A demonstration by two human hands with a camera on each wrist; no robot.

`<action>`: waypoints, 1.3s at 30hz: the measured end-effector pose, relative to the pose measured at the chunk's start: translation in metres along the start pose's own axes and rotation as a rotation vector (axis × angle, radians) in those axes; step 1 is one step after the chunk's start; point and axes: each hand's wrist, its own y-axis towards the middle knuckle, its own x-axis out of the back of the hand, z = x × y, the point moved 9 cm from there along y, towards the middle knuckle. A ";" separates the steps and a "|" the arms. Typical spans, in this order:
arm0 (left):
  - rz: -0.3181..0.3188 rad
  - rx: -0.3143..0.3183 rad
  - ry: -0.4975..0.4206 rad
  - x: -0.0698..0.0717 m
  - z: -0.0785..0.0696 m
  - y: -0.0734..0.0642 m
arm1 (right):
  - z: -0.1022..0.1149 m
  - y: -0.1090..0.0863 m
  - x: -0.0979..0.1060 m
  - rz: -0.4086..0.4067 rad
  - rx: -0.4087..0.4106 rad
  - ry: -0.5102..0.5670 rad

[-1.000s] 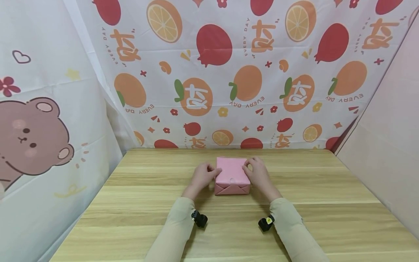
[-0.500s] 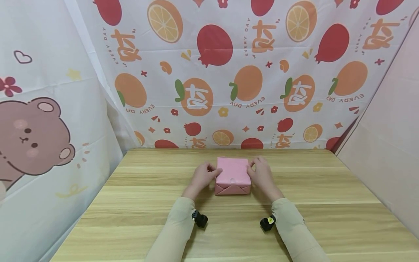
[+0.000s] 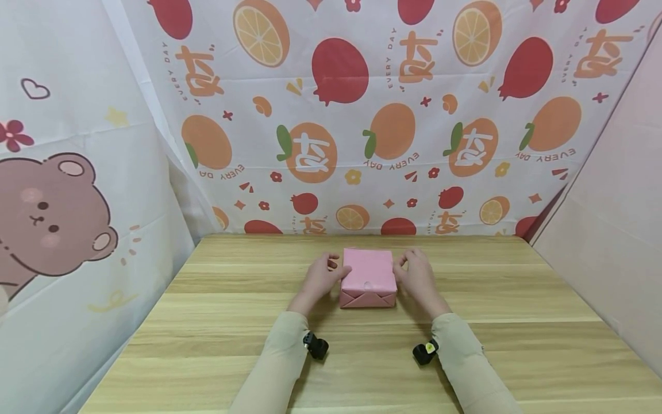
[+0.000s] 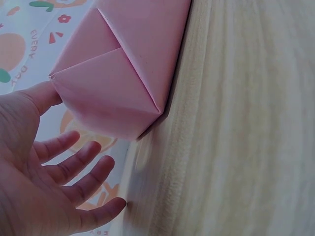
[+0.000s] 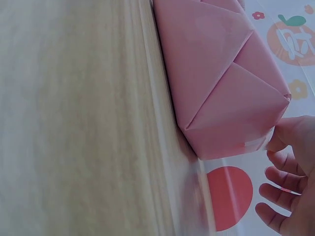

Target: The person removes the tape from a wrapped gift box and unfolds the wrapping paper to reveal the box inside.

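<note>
Box (image 3: 368,269) near far edge of table (image 3: 248,273); my left hand (image 3: 320,276), right hand (image 3: 418,280) loose, thumbs touching it. Likely smoothing; next: even pressure.

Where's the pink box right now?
In the head view, the pink box sits on the wooden table, slightly right of center, between the left hand and the right hand.

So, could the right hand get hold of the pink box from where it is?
Yes, most likely: the right hand is beside the pink box, its thumb at the box's edge, with nothing visible blocking it. The left hand is on the opposite side, seemingly out of its way.
</note>
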 end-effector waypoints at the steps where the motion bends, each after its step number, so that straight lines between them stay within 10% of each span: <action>1: -0.002 -0.004 0.002 0.000 -0.001 0.000 | 0.000 0.000 0.001 -0.003 -0.001 -0.001; 25: 0.017 -0.013 -0.013 -0.002 -0.002 0.001 | -0.008 0.000 -0.001 0.047 -0.051 -0.011; 39: 0.034 -0.153 0.022 -0.001 -0.018 -0.003 | -0.004 -0.001 0.000 0.052 -0.023 0.016</action>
